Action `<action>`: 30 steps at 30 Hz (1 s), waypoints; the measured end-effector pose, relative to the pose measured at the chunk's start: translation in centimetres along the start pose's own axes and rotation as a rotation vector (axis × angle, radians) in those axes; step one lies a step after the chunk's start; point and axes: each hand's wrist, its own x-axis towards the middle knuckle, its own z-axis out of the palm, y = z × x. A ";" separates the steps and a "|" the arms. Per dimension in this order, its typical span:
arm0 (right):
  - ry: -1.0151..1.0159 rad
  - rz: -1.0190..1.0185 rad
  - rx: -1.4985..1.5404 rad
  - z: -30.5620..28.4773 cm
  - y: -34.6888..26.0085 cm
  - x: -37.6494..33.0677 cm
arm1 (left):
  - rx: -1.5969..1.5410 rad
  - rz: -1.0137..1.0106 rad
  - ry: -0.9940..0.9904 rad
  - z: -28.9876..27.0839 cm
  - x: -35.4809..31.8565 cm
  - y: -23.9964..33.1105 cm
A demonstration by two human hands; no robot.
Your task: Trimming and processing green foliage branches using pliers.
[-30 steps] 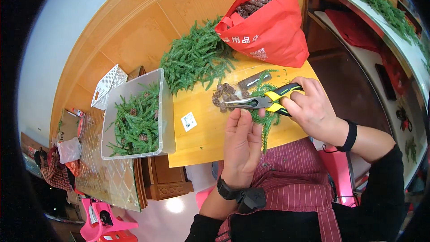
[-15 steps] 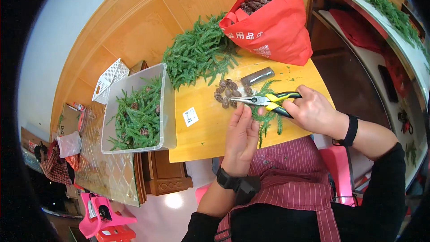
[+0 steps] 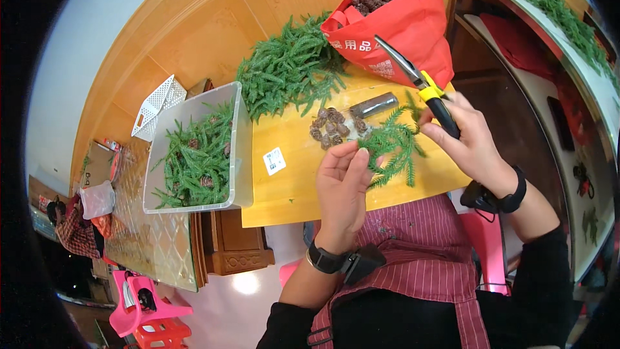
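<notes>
My left hand [image 3: 342,187] pinches the stem end of a green fir sprig [image 3: 395,147] between thumb and fingers, above the near side of the yellow table [image 3: 290,200]. My right hand [image 3: 468,145] grips needle-nose pliers [image 3: 423,84] with black and yellow handles. Their jaws point up and to the left, away from the sprig. The right fingertips are close to the sprig's far tip; whether they touch it I cannot tell. Just beyond my left hand lies a cluster of small brown pine cones [image 3: 329,126], beside a dark cylindrical bundle [image 3: 374,105].
A red bag [image 3: 420,39] of pine cones stands at the back right. Green sprigs [image 3: 290,71] are heaped at the back. To the left, a clear plastic bin [image 3: 243,155] holds sprigs and cones. A white label card [image 3: 274,161] lies near it.
The pliers have swung up and right, away from my left fingertips, and their jaws now point upward. The sprig shows more fully, extending right from my left hand.
</notes>
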 end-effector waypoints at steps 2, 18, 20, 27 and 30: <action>0.110 -0.149 -0.163 -0.1 -0.2 0.6 | 0.018 0.035 -0.029 0.4 -0.1 0.3; -0.282 0.295 0.355 -0.5 3.2 -3.5 | 0.293 0.228 -0.034 0.9 0.2 2.0; -0.430 0.307 0.383 -0.5 2.3 -4.4 | 0.332 0.265 -0.019 0.8 0.3 2.1; -0.374 0.091 0.443 1.2 1.9 -5.7 | 0.329 0.314 -0.051 1.8 0.1 2.3; -0.338 0.125 0.483 1.4 1.7 -5.6 | 0.372 0.380 -0.070 1.4 0.3 2.2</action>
